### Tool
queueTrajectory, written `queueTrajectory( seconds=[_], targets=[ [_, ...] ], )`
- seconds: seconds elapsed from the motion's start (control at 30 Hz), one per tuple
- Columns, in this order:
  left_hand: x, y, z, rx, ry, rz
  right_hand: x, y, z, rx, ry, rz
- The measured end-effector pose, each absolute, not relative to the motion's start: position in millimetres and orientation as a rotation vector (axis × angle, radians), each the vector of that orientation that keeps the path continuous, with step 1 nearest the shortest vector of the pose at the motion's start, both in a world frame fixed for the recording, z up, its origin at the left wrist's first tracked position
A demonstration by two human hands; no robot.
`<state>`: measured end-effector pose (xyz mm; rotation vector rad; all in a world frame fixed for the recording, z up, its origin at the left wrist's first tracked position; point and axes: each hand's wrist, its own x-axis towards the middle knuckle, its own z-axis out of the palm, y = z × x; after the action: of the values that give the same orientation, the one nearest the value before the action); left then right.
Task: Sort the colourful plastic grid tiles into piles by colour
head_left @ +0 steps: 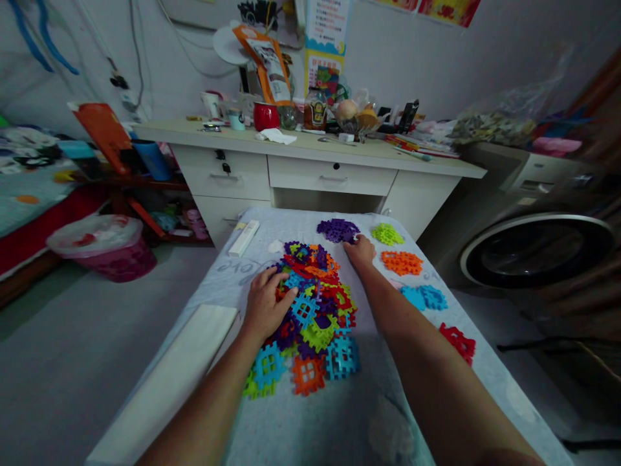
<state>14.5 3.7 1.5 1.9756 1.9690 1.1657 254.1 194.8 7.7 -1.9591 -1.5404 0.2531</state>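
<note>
On the pale-blue cloth [374, 375], five single-colour heaps of notched plastic pieces [402, 263] are lying apart, a large multicoloured pile [305, 309] is remaining mixed, partly under your loosely spread, seemingly empty left hand [266, 303], and your half-curled right hand [359, 251] is resting at the dark-purple heap [337, 230], its hold unclear.

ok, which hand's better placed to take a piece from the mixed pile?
Probably the left: the left hand is at the mixed pile, its fingers over the edge. The right hand is farther off, beside the purple pile.
</note>
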Motion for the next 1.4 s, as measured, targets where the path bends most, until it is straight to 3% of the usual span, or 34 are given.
queueTrajectory(
  seconds=[0.47,1.0,1.4],
  targets=[
    [15,3,4,1.973,1.959,1.169,263,168,-3,-1.427,-1.566,0.434],
    [15,3,5,1.934,1.933,1.196,224,142,11,-1.109,-2.065,0.885],
    [14,2,5,1.887,1.902,1.241,234,126,43,-0.95,-1.867,1.22]
  ],
)
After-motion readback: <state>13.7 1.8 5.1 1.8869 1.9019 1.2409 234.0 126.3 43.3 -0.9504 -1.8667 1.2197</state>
